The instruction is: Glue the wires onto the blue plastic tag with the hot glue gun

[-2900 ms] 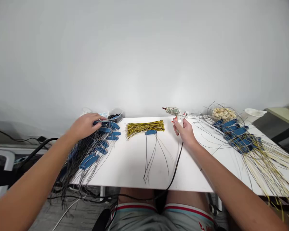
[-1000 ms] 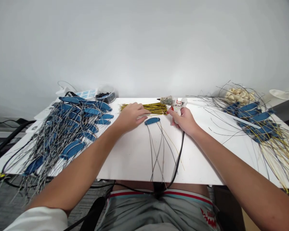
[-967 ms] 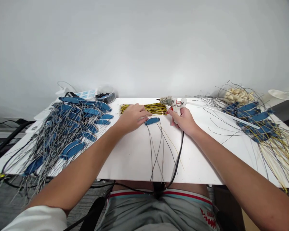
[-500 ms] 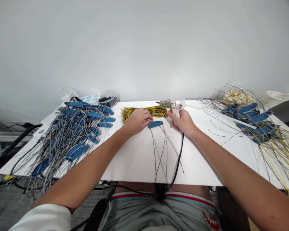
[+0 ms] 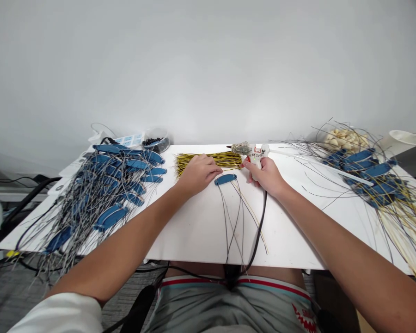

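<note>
My right hand (image 5: pixel 269 177) is wrapped round the handle of a white hot glue gun (image 5: pixel 259 152), its nozzle pointing left over the wire bundle. My left hand (image 5: pixel 200 174) rests over the near edge of a bundle of yellow-and-black wires (image 5: pixel 225 159), thumb and fingers drawn together at a wire along that edge. Just right of and below the left fingertips, a curved blue piece (image 5: pixel 225 179) lies flat on the table, with thin grey and yellow wires trailing towards me. Neither hand touches it.
Many blue pieces with grey wires (image 5: pixel 111 217) are heaped at left, some hanging over the edge. Behind them stands a clear bowl of black bits (image 5: pixel 156 141). At right lie more wired blue pieces (image 5: pixel 377 171) and cream-coloured pieces (image 5: pixel 346 140). The gun's black cable (image 5: pixel 260 226) crosses the table's front edge.
My left fingers have straightened and closed slightly to the right along the bundle's near edge. The glue gun stays in my right hand, and the view has shifted slightly.
</note>
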The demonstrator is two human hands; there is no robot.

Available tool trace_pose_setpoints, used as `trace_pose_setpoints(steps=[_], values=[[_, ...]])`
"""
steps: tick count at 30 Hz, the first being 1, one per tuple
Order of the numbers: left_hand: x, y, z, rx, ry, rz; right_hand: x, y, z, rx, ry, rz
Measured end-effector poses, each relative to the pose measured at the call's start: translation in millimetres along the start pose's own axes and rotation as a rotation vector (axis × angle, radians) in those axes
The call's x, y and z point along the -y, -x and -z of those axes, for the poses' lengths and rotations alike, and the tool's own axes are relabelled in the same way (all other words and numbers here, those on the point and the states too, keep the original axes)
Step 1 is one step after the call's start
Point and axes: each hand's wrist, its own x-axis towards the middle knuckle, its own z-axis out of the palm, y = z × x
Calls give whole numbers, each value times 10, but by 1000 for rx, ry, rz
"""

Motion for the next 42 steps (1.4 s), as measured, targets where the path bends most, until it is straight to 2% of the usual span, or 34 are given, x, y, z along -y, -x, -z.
trace_pose_setpoints(steps=[4,10,16,25,33,35,38,40,42], values=[[13,6,1,-34,23,-27,10,10,4,8,25,-16],[46,22,4,-4,84,-55,34,21,10,22,39,-30],[9,-6,26,31,94,2,22,13,9,27,25,-36],[20,5,4,16,84,-41,20,5,8,17,23,-21],[-4,10,30,41,82,2,20,8,4,10,6,-36],[20,24,69,30,91,10,20,8,8,12,6,-35],[98,18,221,-137,69,122,33,6,5,12,7,-27],[179,7,401,-278,32,242,49,4,-3,11,9,-33],[253,18,626,-306,-5,374,60,-2,-12,17,13,-42]])
